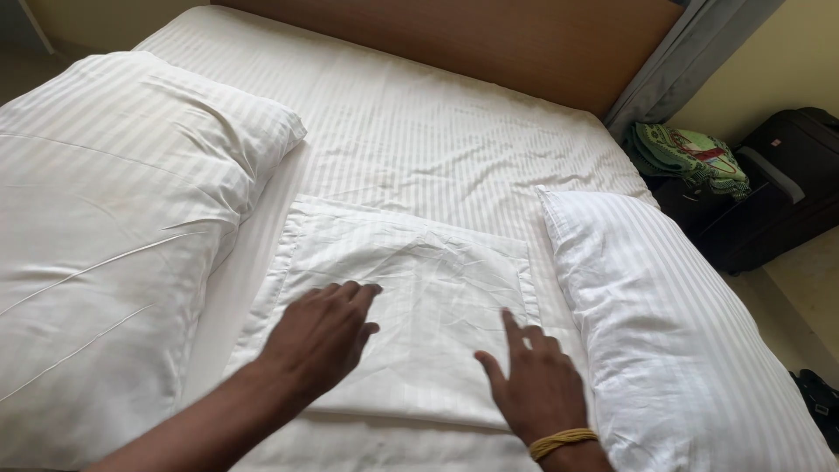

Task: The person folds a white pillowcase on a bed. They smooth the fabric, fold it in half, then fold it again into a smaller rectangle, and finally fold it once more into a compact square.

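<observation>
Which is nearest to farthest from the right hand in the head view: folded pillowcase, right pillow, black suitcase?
From the right hand:
1. Folded pillowcase, under its fingers.
2. Right pillow, just beside it.
3. Black suitcase, on the floor past the bed's right edge.

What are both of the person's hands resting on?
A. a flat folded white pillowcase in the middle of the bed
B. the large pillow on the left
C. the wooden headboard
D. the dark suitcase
A: the left hand and the right hand both lie flat on the folded white pillowcase, between the two pillows.
</observation>
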